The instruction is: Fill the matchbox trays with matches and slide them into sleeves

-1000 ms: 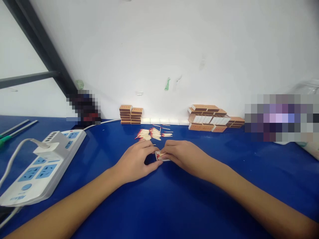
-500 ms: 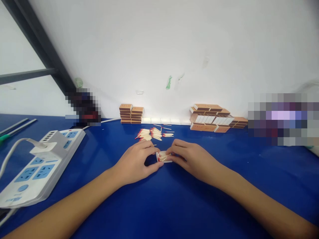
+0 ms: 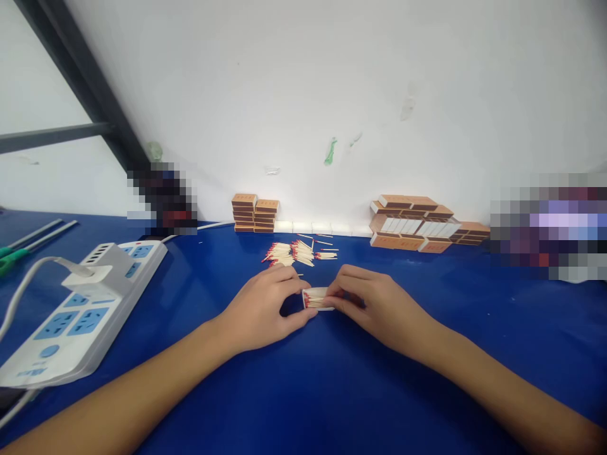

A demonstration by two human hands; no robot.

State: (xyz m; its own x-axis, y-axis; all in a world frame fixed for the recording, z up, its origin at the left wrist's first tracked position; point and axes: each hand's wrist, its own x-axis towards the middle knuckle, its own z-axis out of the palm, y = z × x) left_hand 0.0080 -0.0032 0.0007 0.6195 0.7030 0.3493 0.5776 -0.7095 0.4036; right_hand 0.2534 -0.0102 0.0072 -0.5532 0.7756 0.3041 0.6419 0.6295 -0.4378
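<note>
A small white matchbox tray [image 3: 325, 309] lies on the blue tabletop between my hands. Thumb and fingers of my left hand [image 3: 260, 308] grip the tray's left end from its near and far sides. My right hand [image 3: 372, 300] reaches in from the right, its fingertips pinched on the matches [image 3: 315, 301] inside the tray and hiding its right end. Red match heads point left there, the sticks roughly side by side. Just beyond my hands, a pile of loose matches [image 3: 288, 253] is spread on the table.
Against the wall stand stacked matchboxes [image 3: 244, 213] at left and a larger matchbox stack [image 3: 408, 221] at right, with a row of white trays [image 3: 320, 229] between. A white power strip [image 3: 90, 322] with a plugged-in adapter and cable lies left, near green-handled tools [image 3: 28, 243].
The matches in the tray lie straighter than before, when several were crossed. My right fingertips have shifted slightly over them. The whole view has moved a little.
</note>
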